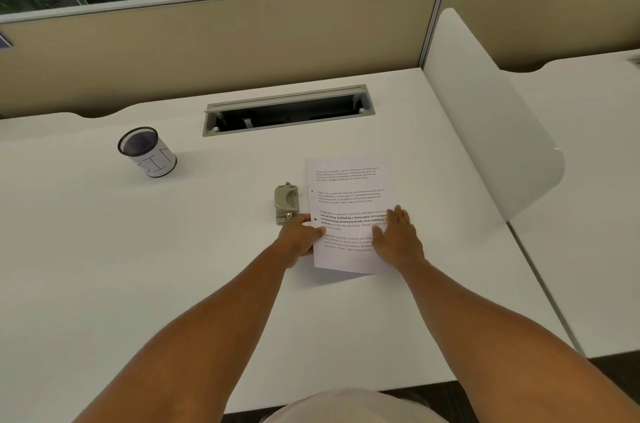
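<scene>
My left hand (299,235) pinches the left edge of the paper (349,187), and my right hand (398,239) lies flat on it. The punch (286,201) stands just beside my left hand. The cup (147,151) is well apart, on the desk (173,249).

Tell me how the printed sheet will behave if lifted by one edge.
Probably floppy: the printed sheet seems one thin page, near edge lifted off the desk. Likely light and slide-prone; the right hand lies flat on it.
</scene>
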{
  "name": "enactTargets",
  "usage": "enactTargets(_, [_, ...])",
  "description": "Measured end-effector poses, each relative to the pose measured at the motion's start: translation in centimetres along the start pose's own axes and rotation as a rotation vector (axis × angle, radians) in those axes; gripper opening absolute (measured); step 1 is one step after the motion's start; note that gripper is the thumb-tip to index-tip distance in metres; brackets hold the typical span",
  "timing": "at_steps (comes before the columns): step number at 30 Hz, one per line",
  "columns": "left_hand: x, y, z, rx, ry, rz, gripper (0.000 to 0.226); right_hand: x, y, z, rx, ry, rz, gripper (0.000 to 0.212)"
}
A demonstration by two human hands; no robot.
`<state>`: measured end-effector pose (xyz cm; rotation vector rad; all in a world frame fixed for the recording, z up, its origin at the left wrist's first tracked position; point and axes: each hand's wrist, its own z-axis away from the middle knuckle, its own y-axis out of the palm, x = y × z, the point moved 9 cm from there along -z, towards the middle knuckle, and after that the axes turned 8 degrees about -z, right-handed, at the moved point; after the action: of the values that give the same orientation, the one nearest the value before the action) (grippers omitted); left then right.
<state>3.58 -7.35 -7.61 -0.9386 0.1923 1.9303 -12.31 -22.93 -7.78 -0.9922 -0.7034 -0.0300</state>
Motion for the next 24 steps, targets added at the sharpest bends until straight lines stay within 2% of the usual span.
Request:
enactTargets(13, [-3.5, -2.2, 0.1, -0.092, 0.218, -0.070, 0.041, 1.2, -3.8, -1.5, -0.139, 0.043, -0.259, 0.057])
enactTargets(24, [-4.7, -4.7, 0.2, -0.128, 0.294, -0.008, 0.037, 1.6, -5.2, -2.5, -0.217, 0.190, -0.759, 0.061])
